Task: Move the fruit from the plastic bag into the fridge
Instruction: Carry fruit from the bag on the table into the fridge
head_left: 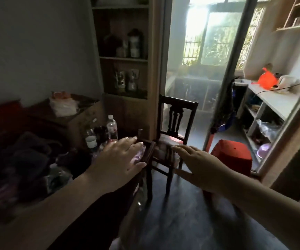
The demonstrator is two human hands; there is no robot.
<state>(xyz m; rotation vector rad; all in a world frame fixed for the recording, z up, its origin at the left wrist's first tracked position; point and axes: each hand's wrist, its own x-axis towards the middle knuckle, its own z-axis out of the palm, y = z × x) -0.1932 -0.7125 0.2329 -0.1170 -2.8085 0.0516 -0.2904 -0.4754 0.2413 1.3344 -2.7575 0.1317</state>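
Head view: left hand (120, 159) and right hand (199, 163) reach forward, fingers straight and spread, gripping nothing, before a dark wooden chair (174, 123). A white plastic bag (62, 107) with pinkish contents sits on the wooden cabinet (77, 123) at left, well apart from both hands.

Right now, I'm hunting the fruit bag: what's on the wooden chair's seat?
A red patch and a pale pinkish bundle show on the wooden chair; the right hand covers part, contents unclear.

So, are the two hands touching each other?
Apart. In the head view, a clear gap separates left hand and right hand; the chair shows through it.
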